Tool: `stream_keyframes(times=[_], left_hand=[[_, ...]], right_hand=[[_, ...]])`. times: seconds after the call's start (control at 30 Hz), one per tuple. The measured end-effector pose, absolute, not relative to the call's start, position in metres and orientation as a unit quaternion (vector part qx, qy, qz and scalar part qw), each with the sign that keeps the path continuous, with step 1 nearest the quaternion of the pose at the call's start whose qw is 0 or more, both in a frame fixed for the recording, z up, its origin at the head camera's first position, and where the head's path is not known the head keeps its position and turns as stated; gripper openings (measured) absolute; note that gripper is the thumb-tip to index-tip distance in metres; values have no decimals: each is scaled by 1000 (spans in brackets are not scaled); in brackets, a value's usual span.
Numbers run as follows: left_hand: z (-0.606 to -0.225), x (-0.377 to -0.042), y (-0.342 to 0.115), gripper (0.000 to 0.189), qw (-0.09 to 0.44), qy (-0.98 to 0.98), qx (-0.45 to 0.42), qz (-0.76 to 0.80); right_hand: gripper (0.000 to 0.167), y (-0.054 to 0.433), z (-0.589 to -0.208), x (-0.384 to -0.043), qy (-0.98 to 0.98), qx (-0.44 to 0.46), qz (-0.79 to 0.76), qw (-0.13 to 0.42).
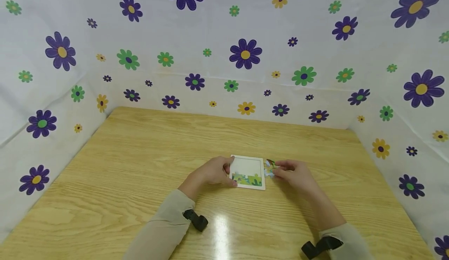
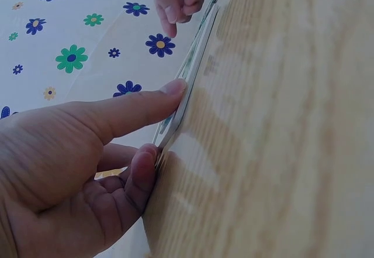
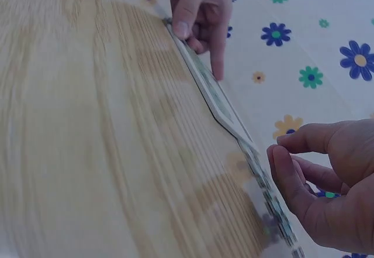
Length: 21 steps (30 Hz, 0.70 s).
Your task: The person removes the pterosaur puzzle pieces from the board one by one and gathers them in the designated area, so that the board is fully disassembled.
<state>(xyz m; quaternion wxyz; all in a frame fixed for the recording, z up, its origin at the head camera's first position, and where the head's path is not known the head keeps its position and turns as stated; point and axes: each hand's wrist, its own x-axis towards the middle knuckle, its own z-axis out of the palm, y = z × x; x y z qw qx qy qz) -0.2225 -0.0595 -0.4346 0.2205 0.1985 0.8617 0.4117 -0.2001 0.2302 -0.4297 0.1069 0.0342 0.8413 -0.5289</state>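
Observation:
A square white-framed jigsaw puzzle board [image 1: 247,188] lies flat on the table, its lower part filled with green scenery pieces and its upper part bare. My left hand [image 1: 213,171] holds the board by its left side, thumb at the near corner and index finger at the far corner. Loose colourful puzzle pieces [image 1: 269,168] lie against the board's right edge. Over these pieces is my right hand [image 1: 294,174], thumb and index finger bent toward each other. In the right wrist view, the right hand [image 3: 327,176] shows no piece between its fingertips.
The wooden table [image 1: 158,143] is bordered at the back and both sides by white cloth [image 1: 210,26] printed with flowers. Black straps with small devices sit on the left wrist [image 1: 195,219] and right wrist [image 1: 320,246].

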Motion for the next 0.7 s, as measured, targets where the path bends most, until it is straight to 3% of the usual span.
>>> stream_keyframes(times=[0.4, 0.7], left_hand=[[-437, -227, -58, 96, 210, 871, 198, 398], [-436, -227, -58, 96, 208, 873, 210, 389]], right_hand=[[34, 184, -431, -203, 815, -15, -556, 162], [39, 153, -439, -199, 778, -137, -570, 226]])
